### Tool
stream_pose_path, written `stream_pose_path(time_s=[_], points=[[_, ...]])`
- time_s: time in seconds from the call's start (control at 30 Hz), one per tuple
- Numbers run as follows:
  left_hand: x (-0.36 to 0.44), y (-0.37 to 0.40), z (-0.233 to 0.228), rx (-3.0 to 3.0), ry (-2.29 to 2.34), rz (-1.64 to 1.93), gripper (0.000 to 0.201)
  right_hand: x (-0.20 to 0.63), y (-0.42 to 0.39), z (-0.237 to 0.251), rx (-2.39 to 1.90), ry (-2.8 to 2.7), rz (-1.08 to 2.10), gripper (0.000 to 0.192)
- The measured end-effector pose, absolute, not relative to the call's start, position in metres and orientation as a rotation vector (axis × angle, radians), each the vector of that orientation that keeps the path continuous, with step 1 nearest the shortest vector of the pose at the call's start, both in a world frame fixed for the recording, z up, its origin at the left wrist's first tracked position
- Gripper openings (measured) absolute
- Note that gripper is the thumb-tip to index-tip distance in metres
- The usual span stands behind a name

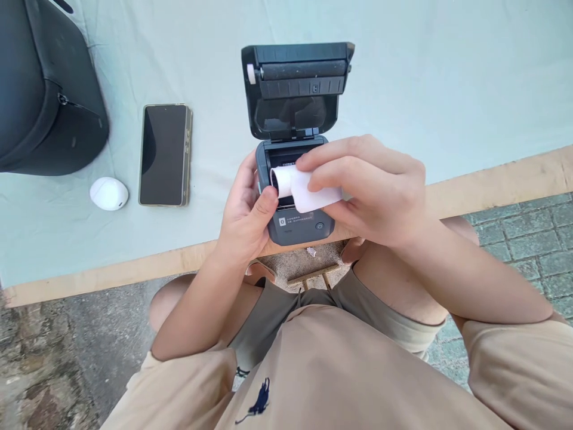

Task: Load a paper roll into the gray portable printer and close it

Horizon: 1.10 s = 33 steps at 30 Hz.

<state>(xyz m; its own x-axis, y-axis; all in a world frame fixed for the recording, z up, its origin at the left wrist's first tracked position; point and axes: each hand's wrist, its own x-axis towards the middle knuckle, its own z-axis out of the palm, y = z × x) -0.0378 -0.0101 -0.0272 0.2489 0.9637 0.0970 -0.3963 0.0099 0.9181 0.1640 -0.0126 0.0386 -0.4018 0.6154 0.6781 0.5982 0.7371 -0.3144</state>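
A small dark grey label printer (pixel 301 230) is held at the table's front edge, its lid (pixel 293 113) swung up and back on the hinge. My left hand (pixel 246 209) wraps around the printer's left side, the thumb resting near the end of a white label roll (pixel 282 182). With thumb and fingers, my right hand (pixel 376 185) grips the roll's loose white strip over the printer's opening. Part of the roll and most of the compartment are hidden behind my fingers. A black roller shows inside the raised lid.
Left of the printer a phone (pixel 163 155) lies on the pale cloth-covered table (pixel 447 89). Beside it sits a white rounded case (pixel 108 194). A black zippered bag (pixel 49 89) stands at the far left. The table's tan front edge (pixel 501 182) runs just above my knees.
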Motion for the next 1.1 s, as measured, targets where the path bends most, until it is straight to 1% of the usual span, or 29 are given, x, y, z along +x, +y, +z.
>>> stream_pose_path(time_s=[0.17,0.33,0.43,0.57,0.63,0.77,0.87,0.97,1.1], points=[[-0.039,-0.009,-0.026,1.073,0.706,1.220,0.048,0.162,-0.013,0.039,-0.922,-2.138,0.005,0.020],[-0.040,-0.009,-0.027,1.086,0.666,1.194,0.048,0.159,-0.015,0.037,-0.896,-2.102,0.009,0.019],[-0.038,-0.009,-0.026,1.062,0.687,1.214,0.044,0.160,-0.014,0.034,-0.920,-2.117,-0.076,0.014],[-0.035,-0.010,-0.024,1.013,0.715,1.235,0.042,0.166,-0.009,0.032,-0.966,-2.166,-0.180,0.023],[-0.034,-0.011,-0.021,0.992,0.717,1.241,0.042,0.170,-0.006,0.031,-0.974,-2.191,-0.187,0.019],[-0.035,-0.012,-0.017,0.973,0.713,1.218,0.041,0.176,-0.005,0.032,-0.939,-2.193,-0.228,0.005],[-0.037,-0.010,-0.021,0.992,0.693,1.207,0.047,0.176,-0.011,0.033,-0.869,-2.216,-0.237,0.007],[-0.039,-0.007,-0.030,1.046,0.675,1.167,0.056,0.175,-0.019,0.033,-0.810,-2.315,-0.165,0.011],[-0.042,-0.006,-0.039,1.102,0.735,1.144,0.074,0.181,-0.021,0.033,-0.797,-2.308,-0.097,0.013]])
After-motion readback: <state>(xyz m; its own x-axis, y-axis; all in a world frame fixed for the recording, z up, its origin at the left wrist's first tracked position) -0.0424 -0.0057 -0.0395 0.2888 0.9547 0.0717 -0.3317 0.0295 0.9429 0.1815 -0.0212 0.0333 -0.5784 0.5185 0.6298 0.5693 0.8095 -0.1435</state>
